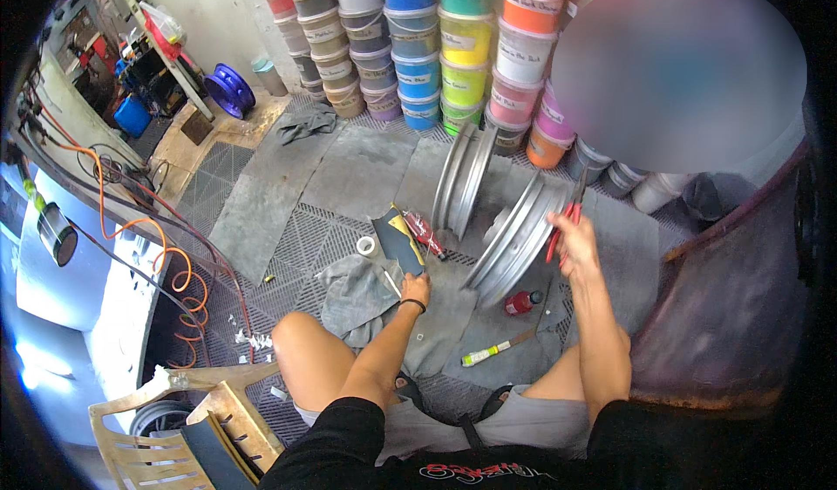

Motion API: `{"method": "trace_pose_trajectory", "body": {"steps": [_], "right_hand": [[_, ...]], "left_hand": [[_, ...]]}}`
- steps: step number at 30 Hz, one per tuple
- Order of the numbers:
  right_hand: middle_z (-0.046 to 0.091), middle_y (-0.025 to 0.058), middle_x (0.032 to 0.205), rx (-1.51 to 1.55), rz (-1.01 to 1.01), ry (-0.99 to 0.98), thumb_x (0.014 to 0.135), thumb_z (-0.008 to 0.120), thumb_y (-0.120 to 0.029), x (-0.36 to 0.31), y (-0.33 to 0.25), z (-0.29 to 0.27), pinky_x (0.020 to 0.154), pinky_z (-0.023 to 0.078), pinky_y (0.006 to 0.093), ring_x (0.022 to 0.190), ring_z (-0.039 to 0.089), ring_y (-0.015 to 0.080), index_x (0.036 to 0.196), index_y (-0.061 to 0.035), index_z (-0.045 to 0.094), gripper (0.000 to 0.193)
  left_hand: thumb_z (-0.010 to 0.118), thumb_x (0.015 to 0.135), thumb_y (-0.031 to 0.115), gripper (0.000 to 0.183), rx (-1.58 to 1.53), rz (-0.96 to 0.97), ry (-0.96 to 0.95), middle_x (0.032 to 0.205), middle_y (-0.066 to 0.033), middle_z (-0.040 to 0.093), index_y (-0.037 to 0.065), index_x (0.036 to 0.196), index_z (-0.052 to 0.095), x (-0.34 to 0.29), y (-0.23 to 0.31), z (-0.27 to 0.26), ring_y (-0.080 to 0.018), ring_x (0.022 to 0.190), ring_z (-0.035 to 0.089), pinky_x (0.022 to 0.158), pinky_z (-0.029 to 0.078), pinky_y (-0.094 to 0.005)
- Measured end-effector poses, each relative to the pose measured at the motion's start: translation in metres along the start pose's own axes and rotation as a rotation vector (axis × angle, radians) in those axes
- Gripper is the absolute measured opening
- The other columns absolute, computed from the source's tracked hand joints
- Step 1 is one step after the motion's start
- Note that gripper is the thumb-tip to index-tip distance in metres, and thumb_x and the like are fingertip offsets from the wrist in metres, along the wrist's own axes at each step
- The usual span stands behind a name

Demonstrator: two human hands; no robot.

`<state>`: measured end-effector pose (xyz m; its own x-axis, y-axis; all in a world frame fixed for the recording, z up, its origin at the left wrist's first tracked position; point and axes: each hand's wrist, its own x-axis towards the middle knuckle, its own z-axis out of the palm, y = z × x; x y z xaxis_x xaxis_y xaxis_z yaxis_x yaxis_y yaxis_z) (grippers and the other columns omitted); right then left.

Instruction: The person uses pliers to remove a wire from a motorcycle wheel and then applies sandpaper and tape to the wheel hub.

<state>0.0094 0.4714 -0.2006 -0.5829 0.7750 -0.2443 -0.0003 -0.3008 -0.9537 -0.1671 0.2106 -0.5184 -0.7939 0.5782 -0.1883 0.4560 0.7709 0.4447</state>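
Head view: the right hand (575, 242) holds red pliers (574, 210), with its fingers wrapped around the handles. The tips of the pliers point up and away from the person. They are just beside the near wheel (516, 239), which is grey and tilts a little on the floor mats (366, 159). The far wheel (450, 185) is grey too and stands next to it.

The left hand (416, 289) is low, with its fingers curled at the bottom end of a dark sheet (397, 241). I cannot tell if it grips the sheet. A red packet (424, 234) lies just beside the sheet. On the other side are a white roll (366, 247) and a crumpled grey cloth (349, 294).

Nearer the person, a red bottle (520, 303) and a tool with a green handle (485, 354) are on the floor.

Farther off, tall stacks of bright buckets (465, 37) line the wall. A purple wheel (229, 91) is at the back left. An orange hose (185, 272) curls down near a chair (131, 429).
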Motion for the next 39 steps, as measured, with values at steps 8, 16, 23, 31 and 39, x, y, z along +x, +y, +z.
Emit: {"method": "trace_pose_trajectory", "body": {"steps": [8, 16, 23, 31, 39], "right_hand": [[0.065, 0.0087, 0.085, -0.006, 0.228, -0.096, 0.086, 0.067, -0.005, -0.055, 0.045, 0.044, 0.058, 0.057, 0.0345, 0.068, 0.067, 0.0205, 0.097, -0.0009, 0.062, 0.013], [0.054, -0.0012, 0.068, -0.211, 0.251, -0.097, 0.09, 0.066, -0.014, -0.042, 0.067, 0.021, 0.042, 0.038, 0.0295, 0.048, 0.048, 0.01, 0.084, -0.0073, 0.059, 0.012], [0.056, 0.0027, 0.072, -0.442, 0.052, -0.148, 0.096, 0.063, -0.022, -0.038, 0.054, 0.009, 0.048, 0.048, 0.0298, 0.054, 0.059, 0.0139, 0.094, 0.0, 0.061, 0.022], [0.054, 0.0127, 0.06, -0.825, -0.601, -0.066, 0.092, 0.066, -0.014, -0.086, -0.039, 0.025, 0.048, 0.043, 0.0368, 0.047, 0.055, 0.02, 0.084, 0.0011, 0.055, 0.021], [0.05, 0.0166, 0.069, -0.875, -0.746, -0.394, 0.089, 0.069, -0.016, -0.135, -0.119, 0.031, 0.062, 0.042, 0.0433, 0.065, 0.052, 0.0347, 0.075, 0.0013, 0.05, 0.029]], "left_hand": [[0.048, 0.091, 0.008, 0.025, 0.02, 0.095, -0.071, 0.114, -0.0251, 0.063, 0.005, 0.109, 0.066, -0.007, -0.023, 0.003, -0.0437, 0.098, 0.065, 0.086, 0.055, -0.0491], [0.048, 0.092, 0.006, 0.023, -0.712, -0.225, 0.309, 0.083, -0.0207, 0.069, 0.003, 0.108, 0.064, -0.015, 0.025, -0.064, -0.0349, 0.083, 0.07, 0.072, 0.052, -0.0457], [0.049, 0.103, 0.027, 0.019, -1.397, -0.227, 0.209, 0.071, 0.006, 0.042, 0.013, 0.112, 0.06, -0.056, 0.073, -0.195, -0.003, 0.052, 0.034, 0.042, 0.029, -0.0201], [0.05, 0.104, 0.018, 0.022, -1.109, 0.181, 0.133, 0.071, 0.0029, 0.048, 0.001, 0.116, 0.057, -0.175, 0.134, -0.277, -0.002, 0.056, 0.038, 0.047, 0.031, -0.019], [0.057, 0.096, 0.004, 0.013, -0.883, 0.396, 0.221, 0.072, -0.0069, 0.058, -0.002, 0.107, 0.064, -0.209, 0.166, -0.296, -0.0108, 0.06, 0.052, 0.054, 0.041, -0.0265]]}}
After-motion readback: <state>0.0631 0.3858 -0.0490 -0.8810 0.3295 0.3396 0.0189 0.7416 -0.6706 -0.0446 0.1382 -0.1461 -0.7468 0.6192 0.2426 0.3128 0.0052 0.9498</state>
